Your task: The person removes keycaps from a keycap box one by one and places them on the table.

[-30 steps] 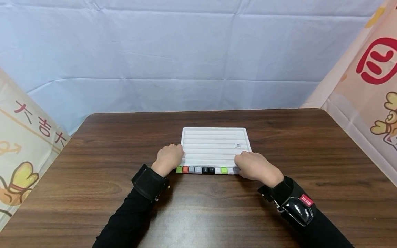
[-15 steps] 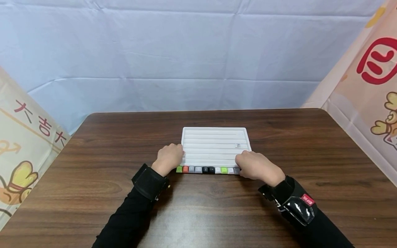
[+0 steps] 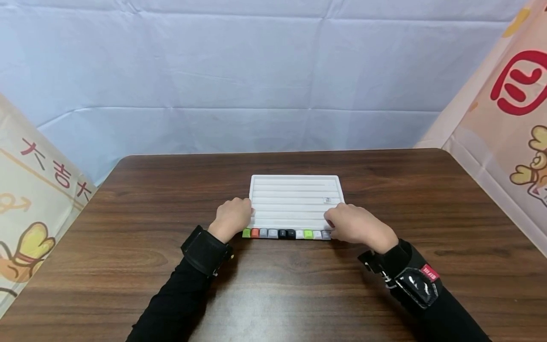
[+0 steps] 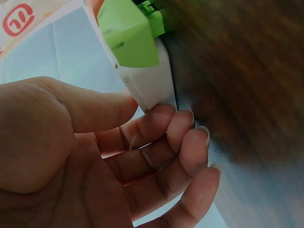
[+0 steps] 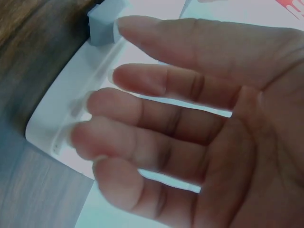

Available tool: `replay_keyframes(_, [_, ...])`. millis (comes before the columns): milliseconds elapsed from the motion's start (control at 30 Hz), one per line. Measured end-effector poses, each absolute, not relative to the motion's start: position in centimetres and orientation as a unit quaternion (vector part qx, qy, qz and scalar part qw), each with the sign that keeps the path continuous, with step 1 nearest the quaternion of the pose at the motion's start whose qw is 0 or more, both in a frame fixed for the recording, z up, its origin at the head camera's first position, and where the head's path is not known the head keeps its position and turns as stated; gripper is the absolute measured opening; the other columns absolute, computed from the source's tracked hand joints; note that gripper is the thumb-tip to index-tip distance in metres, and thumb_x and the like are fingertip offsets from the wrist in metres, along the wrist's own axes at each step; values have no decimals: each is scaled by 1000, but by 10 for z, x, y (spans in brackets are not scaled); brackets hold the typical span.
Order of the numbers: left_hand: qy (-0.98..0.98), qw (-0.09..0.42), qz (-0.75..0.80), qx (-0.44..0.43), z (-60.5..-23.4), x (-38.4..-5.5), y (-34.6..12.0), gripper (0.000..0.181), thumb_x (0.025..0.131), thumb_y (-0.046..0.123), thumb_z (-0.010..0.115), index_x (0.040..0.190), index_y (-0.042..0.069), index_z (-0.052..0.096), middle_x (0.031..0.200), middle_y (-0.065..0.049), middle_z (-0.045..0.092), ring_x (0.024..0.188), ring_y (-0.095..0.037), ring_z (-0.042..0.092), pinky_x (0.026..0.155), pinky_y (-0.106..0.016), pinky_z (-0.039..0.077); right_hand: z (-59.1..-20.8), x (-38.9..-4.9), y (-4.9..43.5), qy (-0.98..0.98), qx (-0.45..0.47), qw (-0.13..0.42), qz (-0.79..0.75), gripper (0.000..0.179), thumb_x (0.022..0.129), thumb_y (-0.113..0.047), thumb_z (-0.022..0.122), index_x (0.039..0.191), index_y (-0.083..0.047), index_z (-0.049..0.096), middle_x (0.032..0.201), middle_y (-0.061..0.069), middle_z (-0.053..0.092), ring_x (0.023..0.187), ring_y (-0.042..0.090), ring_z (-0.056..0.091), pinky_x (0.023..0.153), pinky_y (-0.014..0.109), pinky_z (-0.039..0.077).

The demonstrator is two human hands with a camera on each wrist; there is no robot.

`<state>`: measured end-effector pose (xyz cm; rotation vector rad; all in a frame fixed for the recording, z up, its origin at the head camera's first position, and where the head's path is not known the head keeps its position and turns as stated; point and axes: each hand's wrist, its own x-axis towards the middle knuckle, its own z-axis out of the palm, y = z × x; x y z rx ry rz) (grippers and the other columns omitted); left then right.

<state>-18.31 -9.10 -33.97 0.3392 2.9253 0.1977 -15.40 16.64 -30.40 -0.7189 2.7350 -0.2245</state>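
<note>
A white ridged tray [image 3: 290, 202] lies on the brown table, with a row of coloured keycaps [image 3: 291, 234] along its near edge. My left hand [image 3: 232, 219] holds the tray's left side near the front. In the left wrist view, thumb and index finger pinch its white end, close to a green keycap [image 4: 130, 38]. At the tray's right front corner is my right hand [image 3: 361, 225]. The right wrist view shows its fingers loosely bent and spread beside the tray's white end [image 5: 57, 114], the thumb tip at a grey keycap [image 5: 103, 23]; whether they touch is unclear.
The wooden table [image 3: 128, 247] extends around the tray on all sides. A pale blue cloth [image 3: 256, 76] hangs behind it. Printed cloths flank the table at left [image 3: 34, 204] and right [image 3: 504, 142].
My right hand has loosened at the tray's right front corner and shifted slightly up and to the right. The left hand and the tray stay almost in place.
</note>
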Motion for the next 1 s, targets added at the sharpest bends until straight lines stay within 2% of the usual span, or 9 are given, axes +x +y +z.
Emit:
replay_keyframes(333, [987, 94, 63, 110, -338, -182, -90, 25, 96, 20, 48, 100, -1, 61, 72, -11, 55, 60, -23, 53, 52, -34, 40, -294, -158, 173, 952, -262, 128, -89, 5, 84, -8, 64, 84, -5, 60, 68, 1, 53, 57, 13, 45, 54, 28, 38])
replay_keyframes(500, [987, 96, 63, 108, -337, -181, -90, 25, 96, 20, 48, 101, -1, 61, 72, -10, 56, 61, -23, 53, 52, -34, 40, -289, -157, 179, 947, -272, 113, -130, 6, 87, -5, 60, 81, -6, 57, 64, 0, 49, 51, 10, 42, 52, 26, 34])
replay_keyframes(733, [987, 94, 65, 110, -337, -180, -91, 25, 96, 20, 48, 101, -1, 61, 72, -11, 55, 60, -23, 54, 52, -33, 39, -286, -162, 184, 949, -267, 69, -150, 8, 86, -3, 60, 78, -4, 59, 63, 0, 50, 52, 10, 42, 53, 27, 34])
replay_keyframes(1000, [988, 93, 61, 105, -338, -181, -90, 25, 96, 21, 49, 101, -1, 61, 77, -12, 59, 64, -25, 56, 54, -36, 42, -290, -180, 186, 948, -246, 64, -190, 10, 87, -3, 58, 78, -1, 62, 62, 2, 50, 53, 13, 42, 53, 29, 35])
